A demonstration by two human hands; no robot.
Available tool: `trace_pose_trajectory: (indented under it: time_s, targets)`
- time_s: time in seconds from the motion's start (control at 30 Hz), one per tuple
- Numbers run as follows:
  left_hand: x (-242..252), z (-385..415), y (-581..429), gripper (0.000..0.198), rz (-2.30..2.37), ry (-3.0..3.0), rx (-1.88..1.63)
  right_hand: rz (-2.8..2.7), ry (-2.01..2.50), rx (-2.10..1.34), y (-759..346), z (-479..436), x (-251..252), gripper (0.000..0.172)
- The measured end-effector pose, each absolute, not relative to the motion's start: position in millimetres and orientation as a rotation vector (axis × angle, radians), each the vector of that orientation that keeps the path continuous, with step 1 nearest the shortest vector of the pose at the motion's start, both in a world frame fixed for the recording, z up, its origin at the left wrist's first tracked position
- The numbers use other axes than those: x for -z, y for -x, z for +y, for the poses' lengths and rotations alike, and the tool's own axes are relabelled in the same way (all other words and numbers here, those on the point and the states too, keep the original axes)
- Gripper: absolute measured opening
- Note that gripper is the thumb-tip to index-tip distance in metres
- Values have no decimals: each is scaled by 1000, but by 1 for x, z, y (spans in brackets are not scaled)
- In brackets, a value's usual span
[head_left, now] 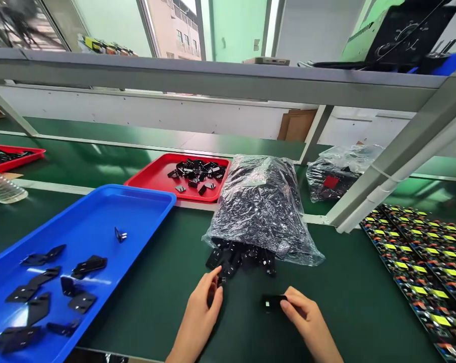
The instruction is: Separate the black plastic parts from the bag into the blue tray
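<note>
Pinching a black part [272,302], the right hand [307,315] hovers near the left hand [201,302], whose narrowed fingers [211,276], grip unclear, might scatter the pile [233,256] by tugging.

1. Left hand [200,306]: bare and ungloved, with slender fingers and a smooth back.
2. Left wrist [183,349]: slim, bare to the near edge.
3. Right hand [305,313]: likewise bare, slim-fingered.
4. Right wrist [326,348]: bare, narrow.

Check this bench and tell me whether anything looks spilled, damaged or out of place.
Nothing looks plainly damaged. What stands out is the clear plastic bag: black parts lie loose at its near end on the green tabletop, just beyond the left hand, like a small spill, though that may be deliberate.
</note>
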State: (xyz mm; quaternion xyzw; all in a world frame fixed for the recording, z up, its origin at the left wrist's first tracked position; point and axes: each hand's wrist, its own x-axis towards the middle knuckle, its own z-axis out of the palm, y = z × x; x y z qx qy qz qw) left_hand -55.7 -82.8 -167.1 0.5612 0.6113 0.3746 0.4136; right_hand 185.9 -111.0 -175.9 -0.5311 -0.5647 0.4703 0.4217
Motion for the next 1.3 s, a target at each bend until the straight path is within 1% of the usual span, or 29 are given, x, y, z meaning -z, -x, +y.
trace_pose_trajectory:
  time_s: [0.03, 0.1, 0.2, 0.3, 0.33, 0.37, 0.43, 0.57, 0.67, 0.8, 0.83, 0.97, 1.07, 1.2, 1.3]
  targets:
    - [165, -89, 50, 40, 1398, -1167, -1038, -1214, 1273, -1316, -184, -118, 177, 41]
    - [162, -97, 34, 32, 1116, -674, -1220, -830, 1125, -1472, -173, -127, 178, 41]
    - [158, -98, 0, 23, 785, -197, -1327, -474, 988, -1471, -148, -128, 177, 35]
    - [153, -93, -30, 17, 579, -16, -1308, -429, 988, -1374, -132, -122, 174, 24]
    - [151, -91, -36, 15, 522, 11, -1278, -457, 1023, -1324, -131, -121, 173, 26]
    - [149, -91, -41, 16, 471, 24, -1241, -499, 1072, -1270, -131, -121, 172, 32]
    - [144, -90, -47, 25, 387, 5, -1157, -601, 1187, -1151, -134, -123, 169, 43]
    - [142, -89, -48, 49, 293, -119, -1098, -827, 1318, -966, -141, -130, 166, 45]
    - [146, -87, -44, 58, 270, -187, -1089, -1020, 1368, -880, -138, -131, 166, 49]
    - [153, -85, -36, 56, 203, -239, -1097, -1320, 1415, -689, -128, -127, 168, 39]
    - [154, -85, -34, 56, 190, -245, -1109, -1369, 1415, -639, -125, -127, 167, 38]
    - [154, -86, -22, 55, 196, -250, -1119, -1492, 1400, -506, -126, -129, 161, 44]
    - [145, -79, -6, 54, 254, -239, -1077, -1655, 1333, -442, -146, -123, 154, 37]
    - [127, -43, 19, 52, 351, -287, -1077, -2030, 1216, -364, -182, -84, 152, 22]
    - [117, 0, 24, 56, 356, -441, -1031, -2231, 1201, -241, -195, -41, 164, 23]
